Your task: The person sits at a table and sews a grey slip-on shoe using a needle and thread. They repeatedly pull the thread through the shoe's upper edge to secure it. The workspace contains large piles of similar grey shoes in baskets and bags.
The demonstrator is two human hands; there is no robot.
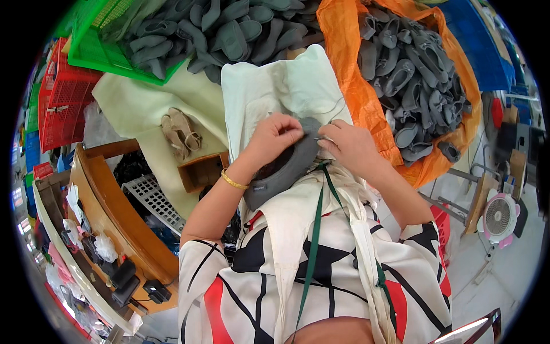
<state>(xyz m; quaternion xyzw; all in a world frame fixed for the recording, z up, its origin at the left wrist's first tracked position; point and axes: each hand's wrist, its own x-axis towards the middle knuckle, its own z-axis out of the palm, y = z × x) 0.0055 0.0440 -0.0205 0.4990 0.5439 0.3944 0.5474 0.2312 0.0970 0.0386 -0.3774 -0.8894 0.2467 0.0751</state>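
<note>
A grey slip-on shoe (285, 176) lies slantwise across my lap, its toe pointing away and its heel near my apron. My left hand (274, 136) is closed at the shoe's upper edge near the toe, thumb and fingers pinched together. On the toe's right side, my right hand (349, 146) pinches a thin needle (319, 138) that touches or nearly touches the grey upper. A fine dark thread (339, 107) loops above the right hand. Under the shoe is a pale cloth (246, 86) spread over my lap.
Grey shoes (232, 40) pile up beyond the cloth beside a green crate (91, 60). An orange sack (344, 74) at right holds more grey shoes (409, 80). Beige sandals (180, 135) lie near a wooden box (201, 171) at left. A fan (499, 217) stands far right.
</note>
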